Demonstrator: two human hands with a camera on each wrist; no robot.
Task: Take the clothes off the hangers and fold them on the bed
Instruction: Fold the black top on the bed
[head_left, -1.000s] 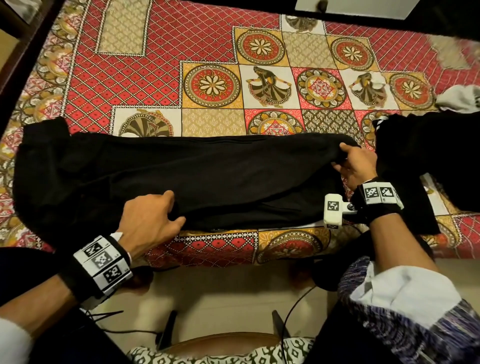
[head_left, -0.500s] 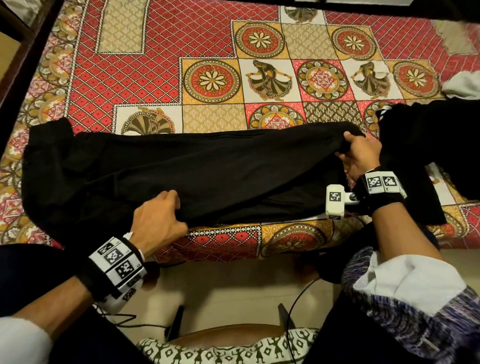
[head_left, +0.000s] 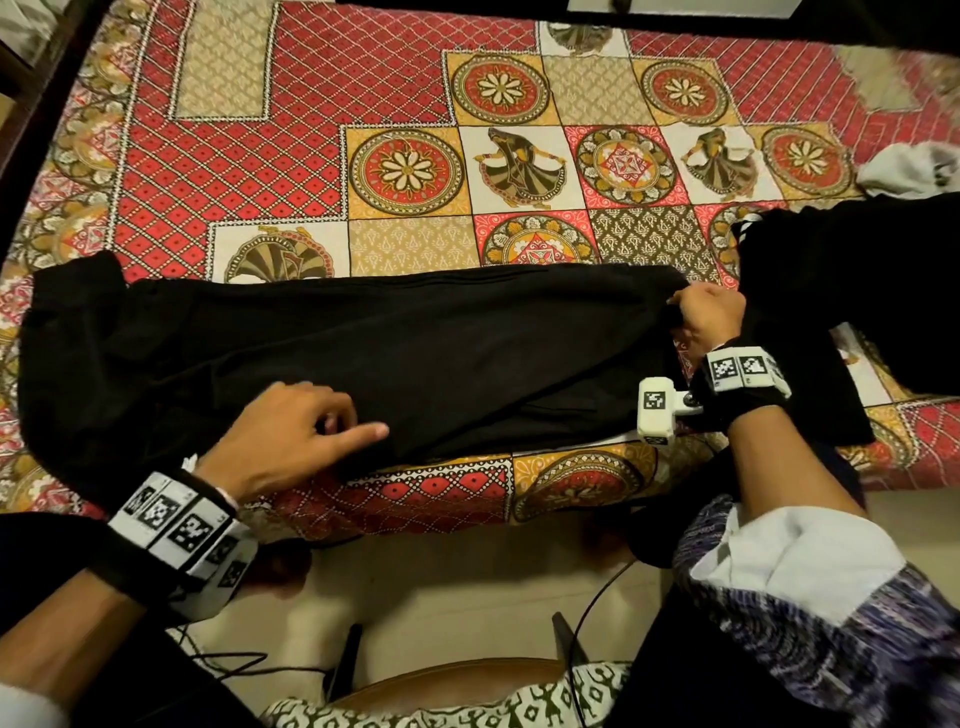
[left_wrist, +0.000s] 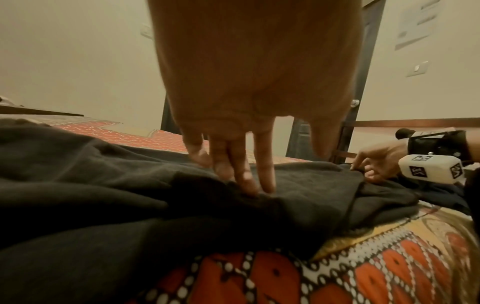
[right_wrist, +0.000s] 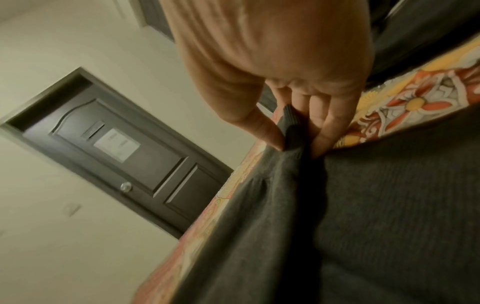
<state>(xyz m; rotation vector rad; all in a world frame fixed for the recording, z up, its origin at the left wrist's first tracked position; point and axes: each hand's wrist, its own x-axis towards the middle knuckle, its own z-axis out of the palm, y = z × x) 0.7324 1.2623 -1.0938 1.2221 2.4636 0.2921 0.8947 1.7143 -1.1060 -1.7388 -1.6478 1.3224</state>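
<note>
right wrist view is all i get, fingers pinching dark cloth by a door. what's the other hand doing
Observer: The left hand lies with straight fingers on the black garment, near its front edge.
Operator: is the garment spread out or bunched
Observer: It lies stretched lengthwise across the patterned bedspread, and the right hand pinches its right end.
Operator: anything else on the bed near my hand
Observer: Another black garment lies just to the right of it, with a white cloth beyond that.
</note>
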